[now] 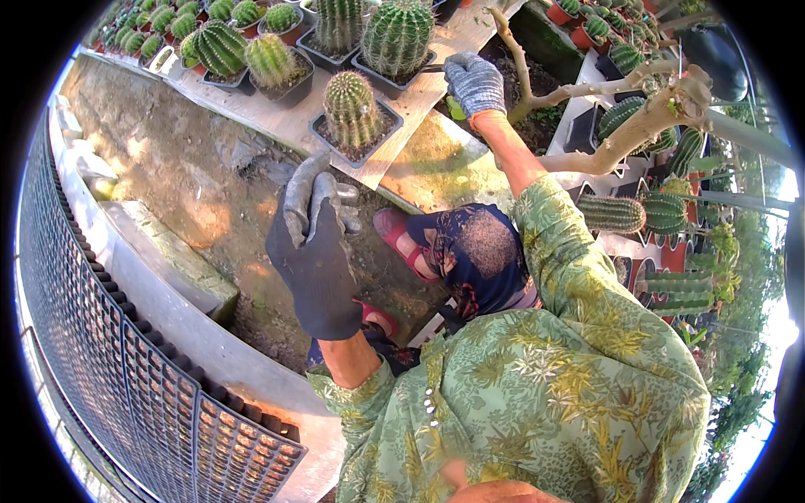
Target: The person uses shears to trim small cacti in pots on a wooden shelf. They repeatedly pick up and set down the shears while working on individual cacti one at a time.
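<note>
At the far left a black seedling tray (126, 394) with many small cells stood on edge beside a pale concrete curb (159, 293), with bare soil (184, 168) beyond it. The left hand (312, 251), in a dark glove, hung in mid-air over the soil with its fingers loosely together and slightly bent, holding nothing. Just above and to the right of that hand, apart from it, a small ribbed cactus (352, 113) sat in a black square pot (335, 144) at the edge of a wooden plank (419, 92). More potted cacti (251, 50) crowded the plank behind it. Further right, the right hand (475, 82), in a grey knit glove, reached up to the black pot of a larger cactus (397, 33); its fingers curled at the pot's rim, though whether they gripped it could not be told. A bare pale branch (620, 138) crossed at the right, above columnar cacti (612, 214).
</note>
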A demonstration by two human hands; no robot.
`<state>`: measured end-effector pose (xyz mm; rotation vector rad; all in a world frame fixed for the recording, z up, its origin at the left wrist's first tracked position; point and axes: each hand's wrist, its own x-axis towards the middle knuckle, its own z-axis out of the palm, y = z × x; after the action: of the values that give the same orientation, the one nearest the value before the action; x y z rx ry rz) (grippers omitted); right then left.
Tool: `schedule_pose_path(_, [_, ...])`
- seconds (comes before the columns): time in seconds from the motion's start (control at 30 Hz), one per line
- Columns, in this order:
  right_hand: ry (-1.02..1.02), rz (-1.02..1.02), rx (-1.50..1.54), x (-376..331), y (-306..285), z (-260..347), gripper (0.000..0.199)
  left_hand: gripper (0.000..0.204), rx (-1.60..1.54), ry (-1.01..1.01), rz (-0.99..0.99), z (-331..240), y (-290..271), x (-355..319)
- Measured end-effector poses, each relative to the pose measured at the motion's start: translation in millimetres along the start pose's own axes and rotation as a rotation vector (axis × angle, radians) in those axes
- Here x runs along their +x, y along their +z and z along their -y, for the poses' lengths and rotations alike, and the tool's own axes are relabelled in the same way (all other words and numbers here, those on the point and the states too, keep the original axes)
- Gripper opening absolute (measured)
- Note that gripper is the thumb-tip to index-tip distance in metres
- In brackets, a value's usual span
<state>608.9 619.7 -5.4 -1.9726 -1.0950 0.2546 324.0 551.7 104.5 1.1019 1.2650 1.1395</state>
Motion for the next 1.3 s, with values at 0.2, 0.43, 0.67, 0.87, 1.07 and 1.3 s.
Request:
schedule_pose_path(0.2, [0.017, -0.011, -0.064, 1, 1, -6, 0.019, 0.028, 0.042, -0.048, 0.059, -3, 0, 0])
schedule_pose_path(0.43, [0.173, 0.081, 0.268, -16, -10, 11, 0.015, 0.027, 0.028, -0.066, 0.066, -4, 1, -2])
schedule_pose_path(0.67, [0.194, 0.092, 0.333, -36, -38, 33, 0.012, 0.027, 0.034, -0.037, 0.067, -2, 1, -1])
schedule_pose_path(0.87, [0.088, 0.105, 0.146, -51, -48, 21, 0.015, 0.021, -0.043, -0.055, 0.031, -1, 2, -4])
schedule_pose_path(1.07, [-0.244, 0.03, -0.287, -48, -44, 0, 0.019, 0.025, -0.025, -0.029, 0.053, 1, -1, -4])
schedule_pose_path(1.3, [-0.171, 0.061, -0.21, -57, -38, -3, 0.019, 0.022, -0.068, -0.037, 0.027, 0, 0, -5])
